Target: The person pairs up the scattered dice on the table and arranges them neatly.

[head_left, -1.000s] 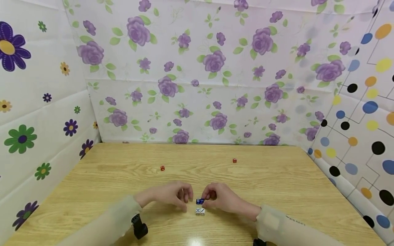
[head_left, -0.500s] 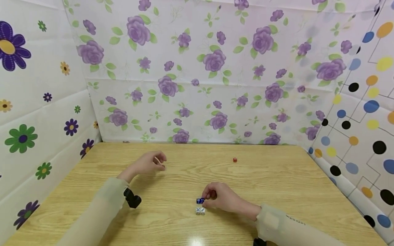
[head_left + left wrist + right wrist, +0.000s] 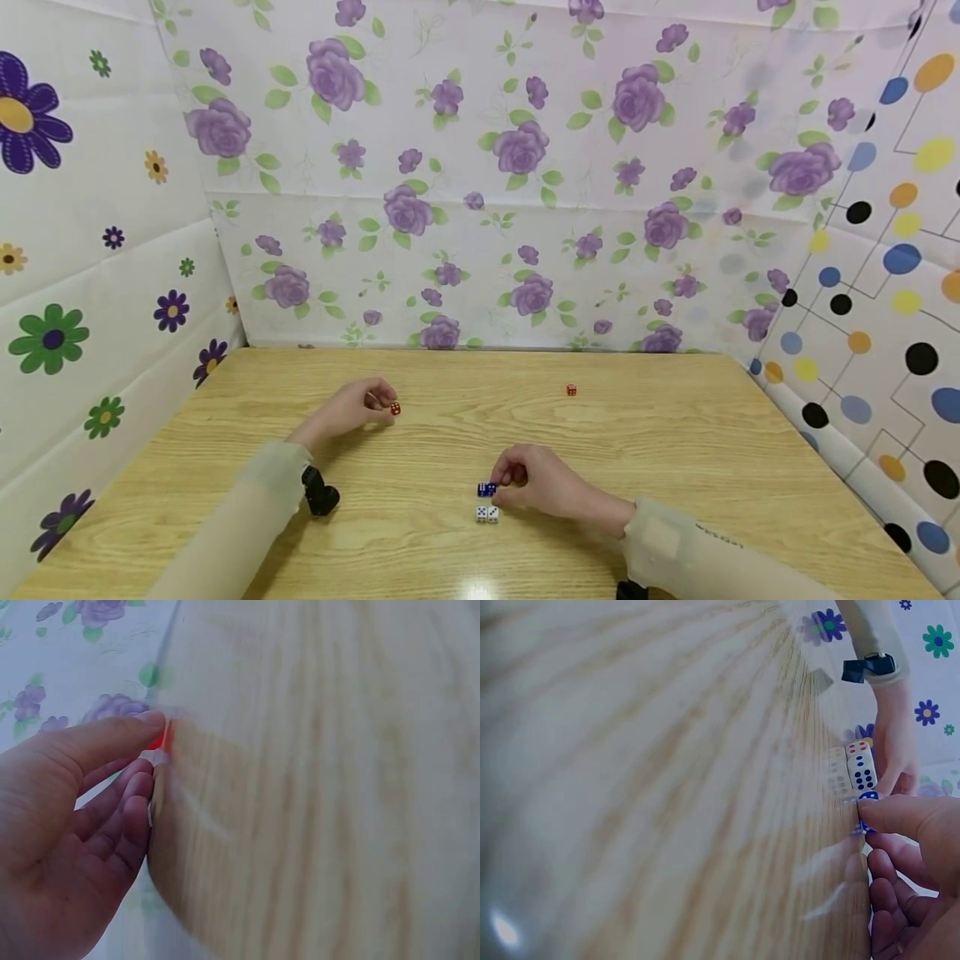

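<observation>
At the back left of the table, my left hand [image 3: 358,406] has its thumb and fingertips on either side of a red die [image 3: 395,408], pinching it. The left wrist view shows the red die [image 3: 158,741] partly covered by the thumb. Near the front middle, my right hand [image 3: 536,482] holds the right one of two blue dice [image 3: 482,490] between thumb and finger. These dice sit side by side, touching. In the right wrist view the thumb covers part of a blue die [image 3: 868,810]. Just in front of the blue pair is a pair of white dice [image 3: 487,514].
A second red die [image 3: 572,390] lies at the back right of the wooden table [image 3: 675,450]. A purple-flowered cloth [image 3: 480,250] hangs behind the table, with patterned cloths at both sides. Black wrist cameras [image 3: 319,493] are strapped to the forearms.
My left hand has moved from beside the blue dice out to the back-left red die and taken it between its fingertips. The right hand has stayed at the blue die.
</observation>
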`<state>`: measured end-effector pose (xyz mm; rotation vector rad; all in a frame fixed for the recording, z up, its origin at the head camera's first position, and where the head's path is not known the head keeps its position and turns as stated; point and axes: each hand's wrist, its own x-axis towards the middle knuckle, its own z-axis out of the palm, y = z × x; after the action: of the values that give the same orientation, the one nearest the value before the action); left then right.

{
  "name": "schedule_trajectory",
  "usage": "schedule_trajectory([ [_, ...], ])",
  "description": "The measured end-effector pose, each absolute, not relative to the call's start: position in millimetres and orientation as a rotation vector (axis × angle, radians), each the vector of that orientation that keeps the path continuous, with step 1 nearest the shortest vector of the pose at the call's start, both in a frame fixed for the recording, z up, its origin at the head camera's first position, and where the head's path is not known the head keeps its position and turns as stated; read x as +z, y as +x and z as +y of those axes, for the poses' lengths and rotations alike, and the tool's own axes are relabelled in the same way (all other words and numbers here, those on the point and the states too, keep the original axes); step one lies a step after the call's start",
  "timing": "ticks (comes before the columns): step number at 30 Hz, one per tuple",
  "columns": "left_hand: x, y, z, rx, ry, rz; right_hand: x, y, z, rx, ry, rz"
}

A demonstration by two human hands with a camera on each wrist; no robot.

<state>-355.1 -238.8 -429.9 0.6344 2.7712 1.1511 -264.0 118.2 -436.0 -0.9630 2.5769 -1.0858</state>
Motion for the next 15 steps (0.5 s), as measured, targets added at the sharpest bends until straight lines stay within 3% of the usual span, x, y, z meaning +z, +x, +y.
schedule_trajectory([
  [15,-435.8,-354.1,-236.5,1.173,0.569,2.855,-436.9,-263.9,118.6,-1.080,-0.944,2.578],
])
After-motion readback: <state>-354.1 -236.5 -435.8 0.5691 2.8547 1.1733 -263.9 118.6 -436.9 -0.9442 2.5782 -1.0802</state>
